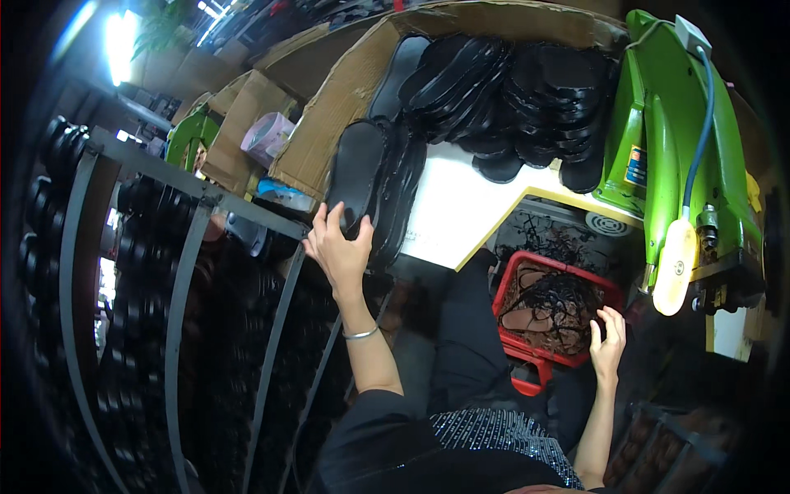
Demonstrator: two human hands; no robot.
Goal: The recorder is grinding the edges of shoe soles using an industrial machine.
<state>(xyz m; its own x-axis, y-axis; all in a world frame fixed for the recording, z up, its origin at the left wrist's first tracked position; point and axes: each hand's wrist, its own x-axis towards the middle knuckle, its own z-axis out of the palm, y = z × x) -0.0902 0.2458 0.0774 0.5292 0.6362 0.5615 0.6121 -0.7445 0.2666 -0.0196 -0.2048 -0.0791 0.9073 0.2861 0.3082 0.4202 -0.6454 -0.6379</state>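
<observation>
At the center-left of the frame, a person's left hand (339,253) is resting its fingertips against the rounded lower end of a smooth, matte black shoe sole (360,160), the fingers standing wide apart. The sole is lying at the front of a tight, ridged row of others, beside a rough brown cardboard wall (333,95). A polished metal bracelet (360,335) is circling the left wrist. At right of center, the right hand (607,344) is hovering near the rim of a red plastic basket (508,288), its fingers loosely bent, thumb apart, holding nothing visible. Curly, stringy black scraps (564,296) are filling the basket over brownish pieces. Across the top center, glossy oblong soles (559,103) are leaning and overlapping in thick piles on a flat white tabletop (444,198). A curved, green-painted machine (654,156) is towering at the upper right, while gray metal bars (177,329) are striping the left side, dark, shiny shapes crowding behind them.
</observation>
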